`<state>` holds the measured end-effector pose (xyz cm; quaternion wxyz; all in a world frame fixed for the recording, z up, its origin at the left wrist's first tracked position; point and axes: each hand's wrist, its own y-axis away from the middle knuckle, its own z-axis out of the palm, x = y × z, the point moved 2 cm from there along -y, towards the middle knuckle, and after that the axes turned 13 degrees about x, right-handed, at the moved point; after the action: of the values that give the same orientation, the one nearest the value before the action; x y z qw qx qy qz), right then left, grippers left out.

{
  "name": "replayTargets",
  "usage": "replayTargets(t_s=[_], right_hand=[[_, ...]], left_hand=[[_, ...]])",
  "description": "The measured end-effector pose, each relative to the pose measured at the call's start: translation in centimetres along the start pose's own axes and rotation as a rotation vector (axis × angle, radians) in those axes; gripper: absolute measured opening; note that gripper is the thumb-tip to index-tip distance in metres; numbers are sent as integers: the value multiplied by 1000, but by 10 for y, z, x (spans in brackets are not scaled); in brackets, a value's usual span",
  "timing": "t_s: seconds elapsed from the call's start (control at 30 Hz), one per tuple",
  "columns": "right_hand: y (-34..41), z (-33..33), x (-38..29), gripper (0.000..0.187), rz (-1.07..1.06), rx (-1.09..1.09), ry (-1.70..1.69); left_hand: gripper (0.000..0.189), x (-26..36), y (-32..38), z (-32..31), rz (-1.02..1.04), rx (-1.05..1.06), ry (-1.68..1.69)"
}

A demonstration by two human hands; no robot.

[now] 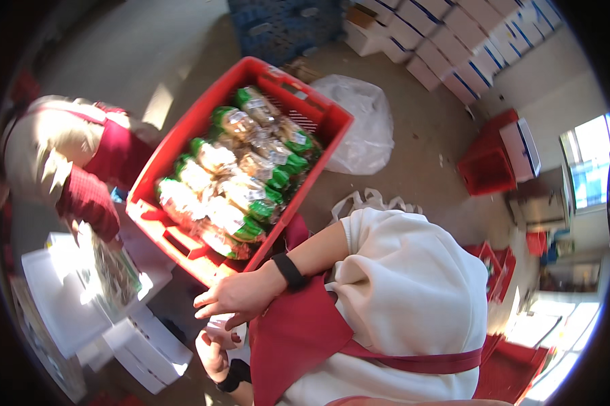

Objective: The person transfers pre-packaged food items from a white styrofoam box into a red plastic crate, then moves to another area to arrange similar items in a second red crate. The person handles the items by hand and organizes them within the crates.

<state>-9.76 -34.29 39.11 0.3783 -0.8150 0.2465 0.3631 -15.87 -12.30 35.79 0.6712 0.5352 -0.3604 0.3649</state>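
Observation:
My left hand (213,356), with a black band at its wrist, holds a small whitish roll (222,329), seemingly of paper or labels. Over the roll is my right hand (241,296), also with a black wristband; its fingers are spread and its thumb is at the roll, but whether it grips anything is unclear. Just beyond my hands stands a tilted-looking red plastic crate (155,228). Rows of bagged bread-like goods (244,188) in clear and green wrapping lie inside it. Sunlight washes out part of the packs.
At the left, a co-worker in a red apron (117,152) bends over an open white box (66,294) with packs. Another white box (142,350) is below. A clear plastic bag (360,127) lies beyond the crate, near a blue pallet (289,30). White boxes (437,45) are stacked behind.

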Motion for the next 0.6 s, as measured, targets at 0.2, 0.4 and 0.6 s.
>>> replayTargets(t_s=[0.2,0.4,0.6], right_hand=[[69,-41,45,40,228,297,71],[135,-59,39,33,485,471,297],[170,-6,-18,40,699,624,171]], left_hand=[[40,-23,-21,-41,-446,45,-227],[37,-42,-55,-42,-532,-141,-752],[24,-45,-86,-12,-618,-514,-805]])
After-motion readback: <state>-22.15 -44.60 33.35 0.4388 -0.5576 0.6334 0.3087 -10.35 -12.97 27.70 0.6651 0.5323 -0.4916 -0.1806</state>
